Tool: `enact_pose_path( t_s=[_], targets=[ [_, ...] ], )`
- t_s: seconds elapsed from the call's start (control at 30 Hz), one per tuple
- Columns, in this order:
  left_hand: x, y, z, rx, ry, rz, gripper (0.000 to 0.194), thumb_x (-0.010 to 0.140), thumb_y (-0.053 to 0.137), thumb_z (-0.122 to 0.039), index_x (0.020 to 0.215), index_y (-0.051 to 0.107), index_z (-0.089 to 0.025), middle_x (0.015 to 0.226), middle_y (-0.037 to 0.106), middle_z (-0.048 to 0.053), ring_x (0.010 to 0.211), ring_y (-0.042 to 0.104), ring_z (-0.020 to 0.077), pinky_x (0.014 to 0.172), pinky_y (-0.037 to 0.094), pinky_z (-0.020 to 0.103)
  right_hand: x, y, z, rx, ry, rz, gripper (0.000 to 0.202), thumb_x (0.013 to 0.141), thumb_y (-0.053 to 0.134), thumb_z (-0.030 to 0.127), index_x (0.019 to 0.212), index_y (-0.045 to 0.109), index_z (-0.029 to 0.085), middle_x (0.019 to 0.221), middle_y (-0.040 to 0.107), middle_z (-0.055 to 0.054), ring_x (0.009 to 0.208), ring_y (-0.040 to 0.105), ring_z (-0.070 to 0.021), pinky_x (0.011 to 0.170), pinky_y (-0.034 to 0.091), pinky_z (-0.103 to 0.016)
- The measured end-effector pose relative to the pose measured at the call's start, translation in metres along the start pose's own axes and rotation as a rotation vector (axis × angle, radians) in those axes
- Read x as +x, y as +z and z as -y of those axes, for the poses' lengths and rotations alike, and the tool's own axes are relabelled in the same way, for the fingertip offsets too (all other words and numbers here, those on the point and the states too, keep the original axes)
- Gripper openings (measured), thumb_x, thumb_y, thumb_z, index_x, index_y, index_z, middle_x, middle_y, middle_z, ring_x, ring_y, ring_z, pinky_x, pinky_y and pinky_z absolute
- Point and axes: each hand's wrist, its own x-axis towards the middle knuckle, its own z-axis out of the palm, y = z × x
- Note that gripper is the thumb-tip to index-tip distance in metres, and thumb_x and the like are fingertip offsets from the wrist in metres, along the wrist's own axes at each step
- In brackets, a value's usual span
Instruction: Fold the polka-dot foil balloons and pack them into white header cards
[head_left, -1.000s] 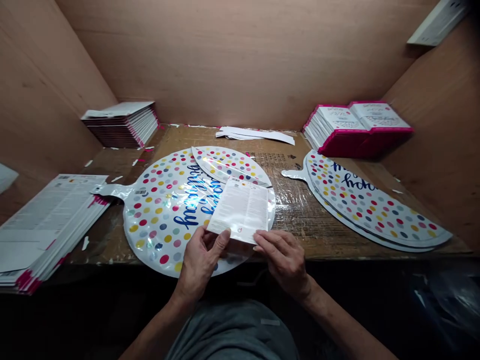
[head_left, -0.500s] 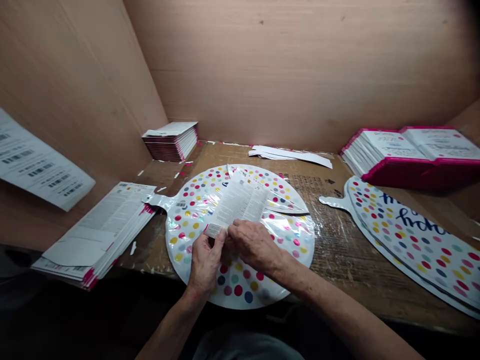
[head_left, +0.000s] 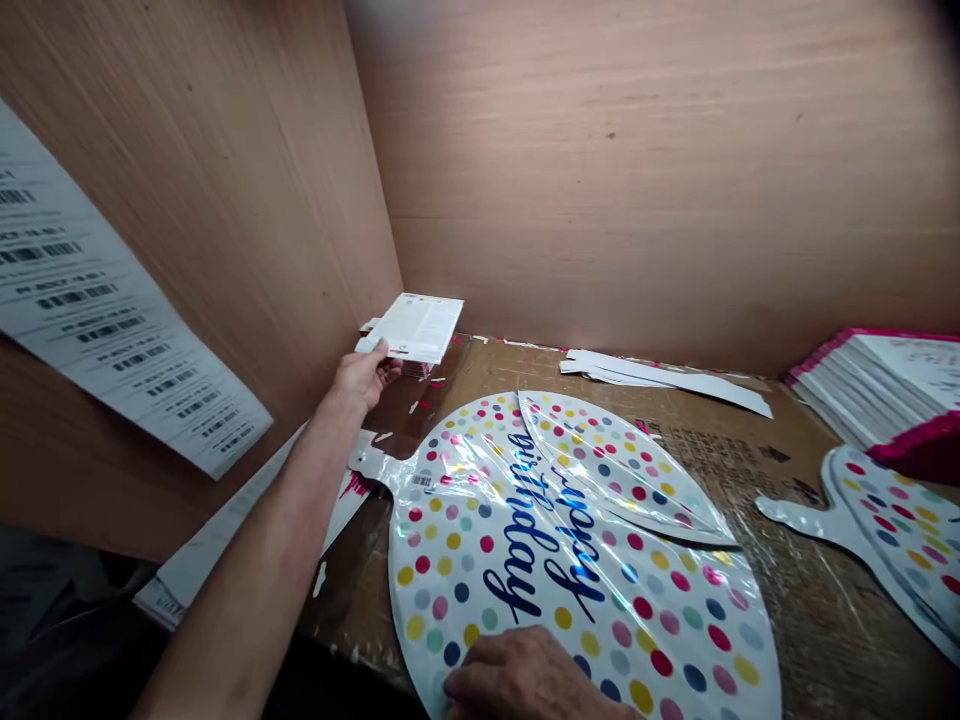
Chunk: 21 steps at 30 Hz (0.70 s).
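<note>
My left hand (head_left: 366, 375) reaches to the back left corner, thumb on top and fingers below, closed on the near edge of a white printed card (head_left: 420, 328). The card is over a small stack of folded cards (head_left: 417, 370), mostly hidden beneath it. A round foil balloon (head_left: 480, 530) with coloured dots and blue "happy birthday" lettering lies flat in front of me, its tail to the left and one part folded over at the upper right. At the bottom of the view my right hand (head_left: 532, 675) rests on the balloon with curled fingers; their tips are hidden.
White paper strips (head_left: 660, 378) lie along the back wall. Pink-edged cards (head_left: 885, 385) are stacked at the right, behind more dotted balloons (head_left: 900, 530). A barcode sheet (head_left: 127, 310) hangs on the left wall; more cards (head_left: 225, 535) lie under my left forearm.
My left hand has carried the card from above the balloon to the back left stack. My right hand has left the card and moved nearer me on the balloon. The view has turned left.
</note>
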Motion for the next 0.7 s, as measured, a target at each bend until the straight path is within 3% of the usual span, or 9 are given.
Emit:
enact_pose_path(
  t_s=[0.1, 0.17, 0.2, 0.27, 0.37, 0.43, 0.53, 0.63, 0.7],
  targets=[
    [0.018, 0.001, -0.002, 0.075, 0.000, -0.044, 0.024, 0.086, 0.070, -0.031, 0.080, 0.059, -0.010, 0.060, 0.060, 0.002, 0.054, 0.060, 0.0117, 0.056, 0.052, 0.023, -0.005, -0.034, -0.042, -0.343, 0.118, -0.322, 0.016, 0.096, 0.051, 0.022, 0.106, 0.064, 0.017, 0.096, 0.071, -0.008, 0.082, 0.065, -0.0171, 0.070, 0.051, -0.027],
    [0.001, -0.006, 0.016, 0.251, 0.115, -0.018, 0.025, 0.087, 0.068, -0.036, 0.089, 0.064, -0.011, 0.071, 0.066, 0.005, 0.065, 0.065, 0.0158, 0.063, 0.055, 0.028, -0.015, -0.061, -0.077, -0.658, 0.261, -0.434, 0.030, 0.094, 0.048, 0.016, 0.122, 0.059, 0.011, 0.117, 0.066, -0.019, 0.105, 0.063, -0.0266, 0.086, 0.051, -0.039],
    [-0.017, -0.012, 0.030, 0.409, 0.236, 0.025, 0.027, 0.088, 0.065, -0.038, 0.096, 0.066, -0.012, 0.081, 0.070, 0.007, 0.073, 0.067, 0.0179, 0.070, 0.056, 0.030, -0.020, -0.074, -0.094, -0.752, 0.368, -0.359, 0.034, 0.092, 0.048, 0.014, 0.125, 0.058, 0.009, 0.121, 0.064, -0.021, 0.109, 0.061, -0.0293, 0.089, 0.049, -0.042],
    [-0.061, -0.025, 0.063, 0.787, 0.500, 0.277, 0.033, 0.090, 0.059, -0.042, 0.109, 0.067, -0.016, 0.103, 0.072, 0.011, 0.095, 0.068, 0.0246, 0.087, 0.055, 0.039, -0.030, -0.095, -0.123, -0.829, 0.546, -0.122, 0.030, 0.088, 0.048, 0.011, 0.114, 0.063, 0.008, 0.107, 0.069, -0.019, 0.095, 0.066, -0.0283, 0.084, 0.049, -0.040],
    [-0.128, -0.039, 0.113, 1.132, 0.712, 0.459, 0.049, 0.092, 0.052, -0.048, 0.127, 0.062, -0.015, 0.136, 0.060, 0.016, 0.131, 0.051, 0.0337, 0.108, 0.041, 0.052, -0.038, -0.125, -0.159, -0.727, 0.666, 0.171, 0.023, 0.090, 0.047, 0.014, 0.098, 0.068, 0.014, 0.088, 0.071, -0.011, 0.073, 0.065, -0.0212, 0.069, 0.047, -0.031],
    [-0.155, -0.043, 0.135, 1.273, 0.771, 0.477, 0.065, 0.089, 0.055, -0.054, 0.139, 0.052, -0.013, 0.152, 0.043, 0.019, 0.143, 0.034, 0.0391, 0.114, 0.031, 0.059, -0.038, -0.145, -0.186, -0.566, 0.720, 0.175, 0.022, 0.092, 0.049, 0.021, 0.099, 0.069, 0.017, 0.086, 0.071, -0.008, 0.072, 0.064, -0.0192, 0.064, 0.043, -0.028],
    [-0.172, -0.044, 0.148, 1.370, 0.759, 0.444, 0.071, 0.091, 0.052, -0.055, 0.146, 0.044, -0.011, 0.157, 0.032, 0.020, 0.147, 0.025, 0.0402, 0.117, 0.026, 0.061, -0.030, -0.173, -0.224, -0.315, 0.987, 0.079, 0.021, 0.091, 0.052, 0.021, 0.096, 0.072, 0.015, 0.082, 0.072, -0.009, 0.071, 0.066, -0.0175, 0.060, 0.041, -0.027],
    [-0.181, -0.044, 0.143, 1.391, 0.692, 0.419, 0.071, 0.094, 0.043, -0.058, 0.147, 0.043, -0.010, 0.156, 0.036, 0.021, 0.146, 0.026, 0.0405, 0.116, 0.026, 0.061, -0.011, -0.186, -0.224, -0.484, 1.105, -0.041, 0.028, 0.094, 0.046, 0.021, 0.095, 0.072, 0.010, 0.089, 0.071, -0.020, 0.079, 0.067, -0.0242, 0.061, 0.038, -0.034],
    [-0.191, -0.039, 0.139, 1.366, 0.664, 0.458, 0.077, 0.093, 0.039, -0.063, 0.148, 0.041, -0.010, 0.156, 0.035, 0.021, 0.147, 0.023, 0.0414, 0.117, 0.024, 0.062, 0.010, -0.184, -0.192, -0.783, 1.055, -0.207, 0.028, 0.096, 0.045, 0.022, 0.103, 0.069, 0.010, 0.101, 0.068, -0.023, 0.085, 0.066, -0.0283, 0.063, 0.036, -0.037]
  ],
)
